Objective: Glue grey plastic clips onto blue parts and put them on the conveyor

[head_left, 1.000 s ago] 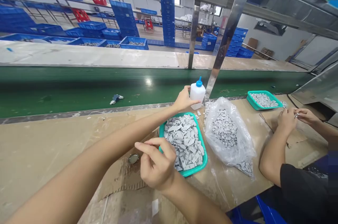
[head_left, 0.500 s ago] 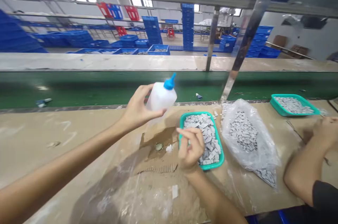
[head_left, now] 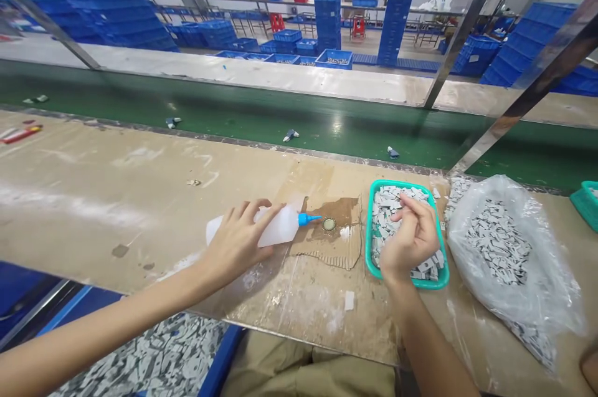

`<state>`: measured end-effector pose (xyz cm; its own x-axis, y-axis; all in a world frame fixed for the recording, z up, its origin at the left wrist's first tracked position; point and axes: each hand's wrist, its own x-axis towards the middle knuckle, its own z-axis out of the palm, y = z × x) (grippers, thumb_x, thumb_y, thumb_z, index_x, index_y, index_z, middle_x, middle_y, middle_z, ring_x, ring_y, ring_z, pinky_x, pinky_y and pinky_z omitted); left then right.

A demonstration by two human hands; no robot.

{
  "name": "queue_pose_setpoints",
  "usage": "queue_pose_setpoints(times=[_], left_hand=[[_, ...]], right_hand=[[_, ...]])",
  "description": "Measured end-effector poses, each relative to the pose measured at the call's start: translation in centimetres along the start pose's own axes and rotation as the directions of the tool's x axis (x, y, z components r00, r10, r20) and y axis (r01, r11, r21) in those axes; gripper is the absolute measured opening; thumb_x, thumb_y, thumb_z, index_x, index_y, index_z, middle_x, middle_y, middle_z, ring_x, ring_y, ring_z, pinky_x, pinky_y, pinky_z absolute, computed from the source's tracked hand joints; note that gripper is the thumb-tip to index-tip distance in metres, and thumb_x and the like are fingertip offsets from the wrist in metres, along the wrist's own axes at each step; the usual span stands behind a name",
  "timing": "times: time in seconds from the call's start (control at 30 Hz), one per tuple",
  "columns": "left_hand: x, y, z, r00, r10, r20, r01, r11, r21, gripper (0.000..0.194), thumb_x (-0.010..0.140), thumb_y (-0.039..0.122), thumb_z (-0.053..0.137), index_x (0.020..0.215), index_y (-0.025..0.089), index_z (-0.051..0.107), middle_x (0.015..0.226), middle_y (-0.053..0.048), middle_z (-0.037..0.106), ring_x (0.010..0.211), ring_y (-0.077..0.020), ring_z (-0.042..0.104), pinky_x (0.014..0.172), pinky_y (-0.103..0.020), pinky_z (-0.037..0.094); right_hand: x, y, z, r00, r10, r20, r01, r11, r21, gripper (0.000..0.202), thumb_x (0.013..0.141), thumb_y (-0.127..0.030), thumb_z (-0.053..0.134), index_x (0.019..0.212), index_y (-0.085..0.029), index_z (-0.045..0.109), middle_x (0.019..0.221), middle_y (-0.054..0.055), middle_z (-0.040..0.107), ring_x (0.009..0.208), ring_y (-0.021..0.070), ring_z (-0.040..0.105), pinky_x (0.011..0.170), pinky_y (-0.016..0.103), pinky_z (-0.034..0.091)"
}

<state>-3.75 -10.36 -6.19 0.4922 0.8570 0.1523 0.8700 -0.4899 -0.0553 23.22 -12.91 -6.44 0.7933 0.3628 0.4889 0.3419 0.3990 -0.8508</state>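
Observation:
My left hand (head_left: 240, 232) is wrapped over a white squeeze bottle (head_left: 280, 227) with a blue nozzle. The bottle is tipped on its side low over the table, its tip close to a small round metal cap (head_left: 329, 224). That cap sits on a torn, stained piece of cardboard (head_left: 343, 255). Above a green basket (head_left: 375, 267) of small grey-white flat pieces (head_left: 385, 207), my right hand (head_left: 412, 238) is closed with thumb and fingertips together. Whatever they may pinch is too small to make out.
A clear plastic bag (head_left: 504, 247) of similar pieces lies to the right. Behind runs a green conveyor (head_left: 252, 113) with small dark-and-white parts (head_left: 291, 135). A slanted metal post (head_left: 518, 107) rises at right. Below the table's front edge stands a blue crate (head_left: 231, 347) full of pieces.
My left hand has brought the squeeze bottle down from above the table and tipped it from near upright to sideways. My right hand has moved rightward over the basket. The view has turned and dipped.

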Motion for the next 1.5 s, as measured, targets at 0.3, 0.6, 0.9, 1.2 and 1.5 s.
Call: queue_pose_setpoints(times=[0.3, 0.6, 0.9, 1.2, 1.5], left_hand=[[0.4, 1.0, -0.4, 0.996, 0.08, -0.041, -0.077, 0.994, 0.072, 0.061, 0.075, 0.016, 0.06, 0.135, 0.025, 0.055, 0.127, -0.018, 0.057, 0.109, -0.0398, 0.052, 0.091, -0.052, 0.044], [0.4, 1.1, -0.1, 0.991, 0.118, -0.055, -0.113, 0.99, 0.081, 0.057, 0.081, 0.016, 0.054, 0.137, 0.027, 0.054, 0.129, -0.018, 0.056, 0.111, -0.0409, 0.053, 0.093, -0.054, 0.042], [1.1, 0.4, -0.6, 0.998, 0.043, -0.045, -0.044, 0.999, -0.004, 0.061, 0.075, 0.03, 0.059, 0.136, 0.026, 0.051, 0.119, -0.015, 0.057, 0.1, -0.0356, 0.057, 0.082, -0.048, 0.05], [2.2, -1.4, -1.0, 0.989, -0.145, 0.043, 0.151, 0.927, -0.344, 0.063, 0.069, 0.041, 0.065, 0.129, 0.028, 0.05, 0.116, -0.008, 0.055, 0.089, -0.0278, 0.063, 0.069, -0.039, 0.054], [13.0, 1.7, -6.0, 0.972, -0.127, -0.199, -0.053, 0.705, -0.707, 0.077, 0.058, 0.045, 0.08, 0.126, 0.018, 0.057, 0.114, -0.01, 0.055, 0.109, -0.0283, 0.057, 0.093, -0.05, 0.055]], right_hand=[[3.6, -0.2, -1.9, 0.99, 0.077, 0.116, -0.054, 0.98, -0.19, 0.027, 0.085, -0.025, 0.049, 0.093, -0.017, 0.073, 0.082, 0.005, 0.066, 0.066, 0.0144, 0.06, 0.061, 0.029, 0.049], [6.2, 2.2, -3.4, 0.768, 0.309, 0.56, 0.149, 0.765, -0.626, 0.028, 0.077, -0.018, 0.05, 0.089, -0.017, 0.075, 0.079, 0.005, 0.07, 0.062, 0.0159, 0.057, 0.073, 0.032, 0.047], [4.0, 3.0, -3.0, 0.525, 0.237, 0.817, 0.551, 0.638, -0.539, 0.025, 0.08, -0.014, 0.062, 0.102, -0.018, 0.073, 0.09, 0.007, 0.065, 0.089, 0.0224, 0.063, 0.08, 0.034, 0.048], [2.3, 1.9, -0.7, 0.599, 0.381, 0.705, 0.554, 0.438, -0.708, 0.028, 0.09, -0.015, 0.049, 0.08, -0.011, 0.075, 0.084, 0.019, 0.071, 0.083, 0.0271, 0.067, 0.071, 0.036, 0.047], [2.7, 1.0, 1.2, 0.631, 0.575, 0.521, 0.403, 0.331, -0.853, 0.025, 0.09, -0.019, 0.055, 0.082, -0.009, 0.075, 0.085, 0.021, 0.074, 0.087, 0.0295, 0.071, 0.071, 0.033, 0.045]])
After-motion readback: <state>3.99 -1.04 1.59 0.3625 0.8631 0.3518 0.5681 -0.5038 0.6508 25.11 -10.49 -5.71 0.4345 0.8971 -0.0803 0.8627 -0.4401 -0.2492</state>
